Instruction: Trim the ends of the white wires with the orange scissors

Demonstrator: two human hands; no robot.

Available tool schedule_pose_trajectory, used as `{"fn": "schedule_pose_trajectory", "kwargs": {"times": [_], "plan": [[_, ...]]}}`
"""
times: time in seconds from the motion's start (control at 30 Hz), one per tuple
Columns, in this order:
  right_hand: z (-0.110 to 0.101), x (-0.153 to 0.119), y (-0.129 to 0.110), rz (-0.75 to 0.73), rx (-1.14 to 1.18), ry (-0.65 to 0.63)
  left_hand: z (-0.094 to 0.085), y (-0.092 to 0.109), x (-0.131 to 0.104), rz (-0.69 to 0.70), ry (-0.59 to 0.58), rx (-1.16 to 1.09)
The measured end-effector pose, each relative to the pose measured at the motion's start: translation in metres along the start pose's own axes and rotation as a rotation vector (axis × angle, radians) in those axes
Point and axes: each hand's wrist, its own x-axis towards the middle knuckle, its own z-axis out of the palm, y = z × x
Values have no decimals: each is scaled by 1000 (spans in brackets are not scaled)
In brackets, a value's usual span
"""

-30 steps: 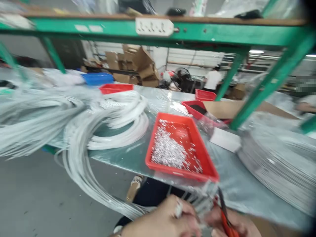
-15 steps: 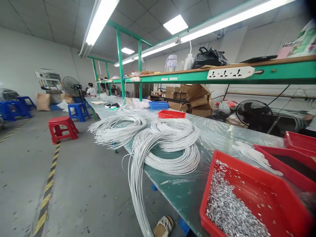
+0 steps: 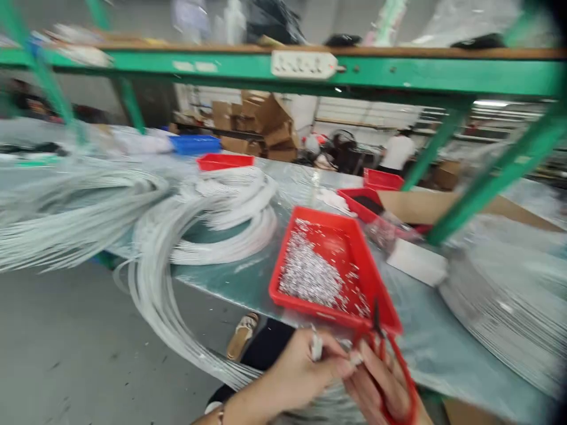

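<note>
My left hand is closed in a pinch, its fingertips meeting those of my right hand. Whatever small thing lies between them is too blurred to name. White bands show on some fingers. In my right hand are red-handled scissors, their dark tips pointing up towards a red tray. Small silvery metal pieces lie heaped in that tray. A bundle of thin white cables runs from coils on the table down to my lap, below my hands.
More coiled white cables overhang the table at left. Greyish strands lie at right beside a white box. A green shelf beam with slanted posts crosses above. Behind are red trays and a blue tray.
The view has swung right and down. Both my hands and the red-handled scissors now show; neither hand was in view before. The red tray appears nearer the middle.
</note>
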Motion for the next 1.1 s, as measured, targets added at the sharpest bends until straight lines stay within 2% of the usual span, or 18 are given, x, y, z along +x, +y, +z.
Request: {"fn": "schedule_pose_trajectory", "kwargs": {"times": [0.07,0.13,0.2,0.3,0.4,0.63,0.77,0.93,1.1], "plan": [[0,-14,-10,96,130,72,0,-2,0,-18,-10,-39],[3,-16,-19,159,284,121,-2,-2,1,-14,-32,-58],[4,-13,-26,190,313,138,-4,-1,1,-4,-46,-36],[4,-11,-32,167,263,137,-5,3,-1,24,-43,34],[2,-12,-34,133,224,152,-2,8,-2,81,15,91],[1,-16,-35,55,125,165,5,8,-1,142,110,86],[-1,-13,-27,44,149,97,6,3,-2,128,90,30],[-6,-9,-17,39,159,51,2,-4,-3,4,-17,-94],[-4,-10,-23,33,121,79,3,2,-3,39,41,-50]]}}
